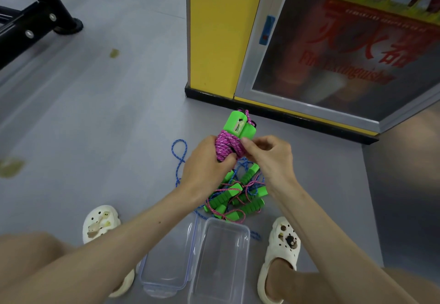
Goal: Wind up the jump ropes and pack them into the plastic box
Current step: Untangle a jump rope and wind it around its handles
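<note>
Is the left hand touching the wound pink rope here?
Touching. The head view shows the left hand with thumb and fingers curled round the pink rope, with no gap between them.

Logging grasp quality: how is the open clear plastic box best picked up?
Probably pinch the right long wall of the plastic box at its rim, from above: it sits upright and open, and the lid lies close along its left side.

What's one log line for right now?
left hand: grips wound pink jump rope | right hand: pinches its cord | plastic box: empty | other jump ropes: tangled
</note>
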